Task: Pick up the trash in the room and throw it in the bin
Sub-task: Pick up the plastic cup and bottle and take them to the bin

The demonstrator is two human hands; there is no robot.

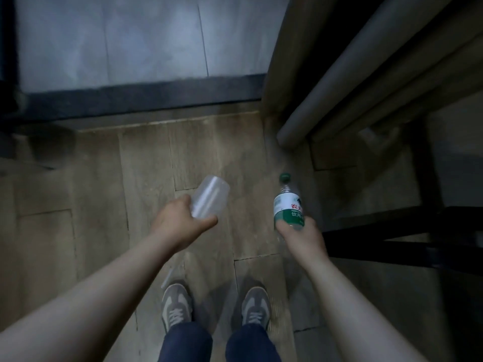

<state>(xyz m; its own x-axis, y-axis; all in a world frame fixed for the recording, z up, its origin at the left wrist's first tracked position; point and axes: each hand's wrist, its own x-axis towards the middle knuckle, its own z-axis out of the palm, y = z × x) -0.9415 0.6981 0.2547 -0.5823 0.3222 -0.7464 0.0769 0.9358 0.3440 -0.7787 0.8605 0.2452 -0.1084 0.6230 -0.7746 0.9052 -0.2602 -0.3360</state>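
My left hand (180,220) grips a clear plastic cup (210,198) by its rim end, with the cup's base pointing forward and up. My right hand (300,236) holds a plastic water bottle (287,205) with a green cap and a green-and-white label; the fingers wrap its lower part and the cap points away from me. Both hands are held out above the wooden floor in front of my feet. A thin pale straw-like stick (167,278) lies on the floor beside my left shoe. No bin is in view.
A wood-plank floor (146,173) runs ahead to a dark threshold (141,97) with grey tiles (130,35) beyond. On the right are a beige wall corner with a rounded rail (326,87) and a black metal frame (431,231). My grey shoes (177,307) are at the bottom.
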